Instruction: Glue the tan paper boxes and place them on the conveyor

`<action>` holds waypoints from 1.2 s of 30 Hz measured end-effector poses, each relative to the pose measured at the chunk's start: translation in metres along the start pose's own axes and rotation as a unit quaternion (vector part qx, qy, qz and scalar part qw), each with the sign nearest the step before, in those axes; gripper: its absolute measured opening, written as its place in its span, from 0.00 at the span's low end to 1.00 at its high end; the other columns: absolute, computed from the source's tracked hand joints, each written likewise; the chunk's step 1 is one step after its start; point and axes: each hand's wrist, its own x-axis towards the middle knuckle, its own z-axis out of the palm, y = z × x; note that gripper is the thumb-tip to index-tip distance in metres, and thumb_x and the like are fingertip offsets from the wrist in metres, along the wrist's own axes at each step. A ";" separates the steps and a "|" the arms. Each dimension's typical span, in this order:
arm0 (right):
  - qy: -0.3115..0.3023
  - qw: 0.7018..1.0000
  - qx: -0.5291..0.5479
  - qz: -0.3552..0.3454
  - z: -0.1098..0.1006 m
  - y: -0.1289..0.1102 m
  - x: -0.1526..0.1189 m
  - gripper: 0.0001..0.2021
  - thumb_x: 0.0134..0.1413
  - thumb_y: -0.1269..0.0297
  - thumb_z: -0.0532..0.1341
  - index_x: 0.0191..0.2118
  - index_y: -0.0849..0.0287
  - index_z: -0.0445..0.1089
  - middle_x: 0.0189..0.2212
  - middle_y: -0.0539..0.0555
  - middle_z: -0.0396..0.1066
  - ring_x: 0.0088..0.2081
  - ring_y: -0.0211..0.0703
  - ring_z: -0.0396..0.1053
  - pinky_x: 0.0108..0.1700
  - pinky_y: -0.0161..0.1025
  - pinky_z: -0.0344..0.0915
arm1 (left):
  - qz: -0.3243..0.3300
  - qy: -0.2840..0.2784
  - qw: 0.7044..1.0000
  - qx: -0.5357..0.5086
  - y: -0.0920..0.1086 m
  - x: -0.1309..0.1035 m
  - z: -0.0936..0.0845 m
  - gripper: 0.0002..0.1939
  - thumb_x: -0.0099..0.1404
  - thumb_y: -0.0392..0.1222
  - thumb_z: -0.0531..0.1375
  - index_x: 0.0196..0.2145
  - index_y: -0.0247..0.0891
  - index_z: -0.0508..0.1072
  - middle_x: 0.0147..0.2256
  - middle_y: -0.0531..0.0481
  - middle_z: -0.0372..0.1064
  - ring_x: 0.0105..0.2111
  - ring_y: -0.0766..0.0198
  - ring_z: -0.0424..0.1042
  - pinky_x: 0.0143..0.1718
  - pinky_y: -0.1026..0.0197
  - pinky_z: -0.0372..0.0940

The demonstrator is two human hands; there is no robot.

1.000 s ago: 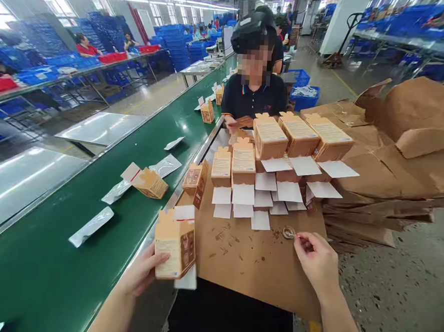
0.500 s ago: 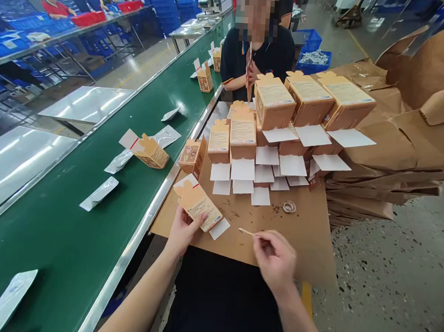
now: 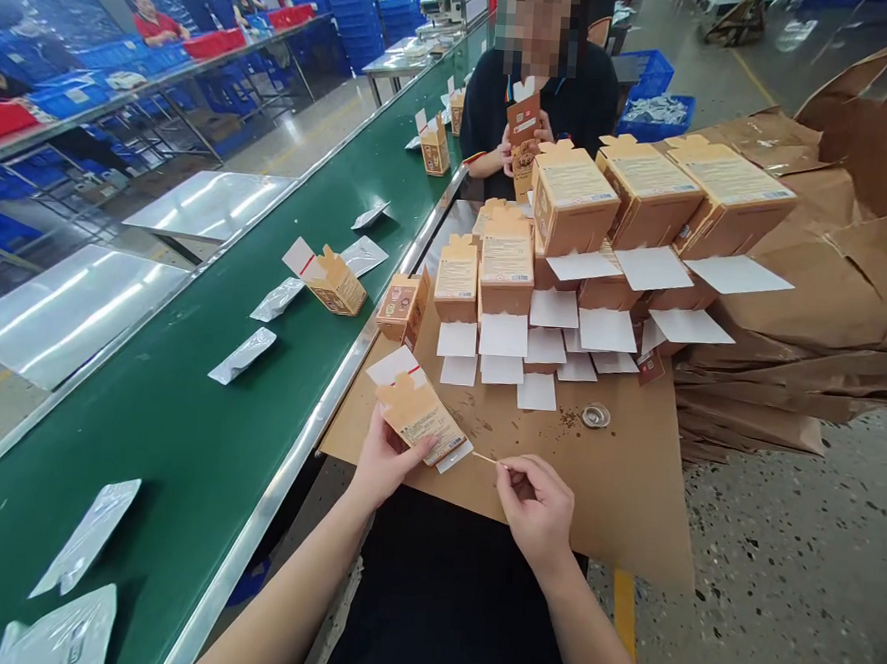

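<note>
Surface: cardboard sheet point(image 3: 615, 483) beside green belt point(image 3: 182, 426); stacked cartons point(image 3: 572, 200) behind.
Room: factory line, blue crates.
Left hand point(image 3: 387, 459): grips carton point(image 3: 423, 421), tilted, over sheet's near edge.
Right hand point(image 3: 534, 503): pinches thin stick point(image 3: 485, 459), tip just beside carton's flap.

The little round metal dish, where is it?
In the head view, the round metal dish sits on the brown cardboard sheet, right of centre, just below the white box flaps and beyond the right hand.

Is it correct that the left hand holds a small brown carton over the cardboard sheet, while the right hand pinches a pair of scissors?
Not quite. In the head view the right hand pinches a thin stick, not scissors. The left hand does hold the small brown carton over the cardboard sheet.
</note>
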 end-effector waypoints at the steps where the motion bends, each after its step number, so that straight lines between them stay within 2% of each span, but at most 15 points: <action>1: 0.012 1.000 0.002 -0.002 -0.005 0.000 0.000 0.09 0.73 0.68 0.68 0.37 0.52 0.82 0.29 0.51 0.78 0.27 0.40 0.75 0.29 0.35 0.75 | 0.006 -0.001 1.000 0.020 -0.001 -0.004 0.000 0.45 0.50 0.59 0.86 0.58 0.44 0.74 0.57 0.36 0.84 0.61 0.36 0.85 0.64 0.38 0.79; 6: 0.056 0.998 0.020 0.001 -0.027 -0.002 -0.003 0.08 0.72 0.69 0.70 0.37 0.52 0.82 0.29 0.51 0.79 0.27 0.40 0.75 0.29 0.35 0.76 | 0.050 0.015 0.990 0.128 -0.019 -0.023 0.006 0.44 0.54 0.57 0.84 0.62 0.48 0.71 0.57 0.37 0.83 0.58 0.37 0.86 0.61 0.38 0.81; 11: 0.065 0.997 0.025 0.014 -0.035 -0.007 -0.010 0.08 0.73 0.67 0.70 0.37 0.53 0.82 0.29 0.51 0.79 0.27 0.40 0.75 0.30 0.35 0.76 | 0.056 0.050 0.978 0.195 -0.042 -0.027 0.015 0.38 0.56 0.59 0.82 0.57 0.51 0.71 0.50 0.41 0.86 0.50 0.38 0.88 0.49 0.42 0.82; 14: 0.067 0.998 0.018 0.009 -0.038 -0.009 -0.012 0.09 0.74 0.65 0.70 0.36 0.54 0.82 0.28 0.52 0.78 0.26 0.40 0.75 0.29 0.36 0.76 | 0.058 0.070 0.977 0.194 -0.045 -0.027 0.018 0.40 0.53 0.59 0.82 0.57 0.49 0.71 0.49 0.41 0.86 0.49 0.38 0.88 0.47 0.42 0.82; 16: 0.071 0.997 0.010 0.006 -0.042 -0.009 -0.011 0.10 0.74 0.64 0.70 0.36 0.54 0.82 0.28 0.52 0.78 0.26 0.41 0.75 0.29 0.36 0.76 | 0.058 0.099 0.975 0.188 -0.040 -0.024 0.011 0.41 0.52 0.60 0.83 0.56 0.48 0.72 0.50 0.39 0.85 0.53 0.34 0.88 0.51 0.41 0.82; 19: 0.087 0.996 0.005 0.004 -0.052 -0.006 -0.011 0.11 0.75 0.61 0.72 0.35 0.54 0.83 0.28 0.52 0.79 0.25 0.41 0.75 0.28 0.36 0.75 | 0.063 0.193 0.961 0.187 -0.025 -0.015 -0.021 0.44 0.47 0.60 0.86 0.55 0.47 0.72 0.54 0.38 0.83 0.61 0.28 0.84 0.60 0.35 0.79; 23: 0.108 0.994 -0.010 0.008 -0.065 0.003 -0.012 0.15 0.74 0.53 0.75 0.35 0.55 0.83 0.28 0.54 0.80 0.24 0.42 0.74 0.26 0.37 0.75 | 0.050 0.344 0.924 0.158 -0.004 -0.003 -0.098 0.46 0.47 0.58 0.86 0.54 0.49 0.65 0.54 0.42 0.80 0.62 0.29 0.81 0.64 0.29 0.76; 26: 0.109 0.994 -0.022 0.007 -0.067 0.005 -0.008 0.17 0.73 0.50 0.75 0.35 0.56 0.84 0.27 0.54 0.79 0.23 0.42 0.74 0.26 0.38 0.75 | 0.018 0.403 0.900 0.165 0.007 0.009 -0.149 0.45 0.47 0.53 0.85 0.51 0.50 0.60 0.53 0.44 0.78 0.61 0.32 0.81 0.65 0.29 0.75; 28: 0.106 0.994 -0.024 -0.003 -0.064 0.001 -0.001 0.16 0.73 0.50 0.76 0.35 0.55 0.84 0.27 0.54 0.79 0.23 0.42 0.74 0.25 0.38 0.75 | -0.008 0.418 0.892 0.169 0.013 0.021 -0.171 0.46 0.44 0.50 0.85 0.49 0.49 0.59 0.52 0.44 0.77 0.60 0.32 0.81 0.67 0.29 0.74; 31: 0.104 0.994 -0.029 -0.029 -0.062 -0.005 0.010 0.15 0.72 0.52 0.76 0.34 0.54 0.84 0.26 0.53 0.79 0.21 0.42 0.73 0.24 0.38 0.73 | -0.013 0.406 0.899 0.163 0.017 0.034 -0.187 0.47 0.42 0.51 0.84 0.50 0.49 0.61 0.55 0.40 0.76 0.65 0.31 0.78 0.71 0.29 0.70; 33: 0.110 0.992 -0.038 -0.044 -0.068 -0.006 0.014 0.16 0.72 0.52 0.77 0.34 0.54 0.83 0.25 0.53 0.78 0.21 0.43 0.73 0.23 0.39 0.73 | 0.038 0.414 0.896 0.155 0.012 0.031 -0.189 0.49 0.42 0.53 0.84 0.54 0.47 0.62 0.61 0.37 0.72 0.70 0.31 0.73 0.76 0.30 0.64; 36: 0.131 0.988 -0.077 -0.008 -0.091 -0.001 0.011 0.16 0.70 0.50 0.78 0.34 0.55 0.84 0.27 0.55 0.80 0.22 0.45 0.75 0.26 0.41 0.76 | 0.157 0.478 0.851 0.151 -0.004 0.015 -0.177 0.48 0.45 0.56 0.81 0.57 0.46 0.63 0.64 0.37 0.64 0.70 0.32 0.70 0.78 0.29 0.60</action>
